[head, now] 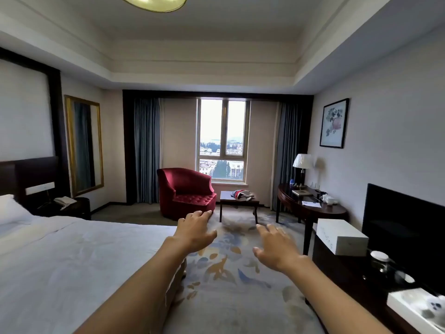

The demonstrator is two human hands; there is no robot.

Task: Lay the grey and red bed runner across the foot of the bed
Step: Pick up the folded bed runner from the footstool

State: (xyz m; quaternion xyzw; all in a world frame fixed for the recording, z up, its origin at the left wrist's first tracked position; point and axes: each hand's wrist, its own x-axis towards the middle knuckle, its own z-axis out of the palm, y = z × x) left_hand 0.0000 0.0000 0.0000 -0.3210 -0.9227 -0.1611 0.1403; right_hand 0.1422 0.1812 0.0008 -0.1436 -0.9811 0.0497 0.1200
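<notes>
Runner not yet fetched, bed (72, 261) left bare.
Left hand (196, 229) and right hand (277, 247) are held out empty, fingers spread, toward the bed runner (242, 195) bundled on the low table (238, 202) well beyond them.

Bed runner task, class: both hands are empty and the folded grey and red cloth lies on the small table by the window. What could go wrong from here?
1. The bed runner lies bunched on the coffee table; lifted carelessly it may drag on the carpet.
2. The left hand and right hand might spread it crooked across the bed.
</notes>
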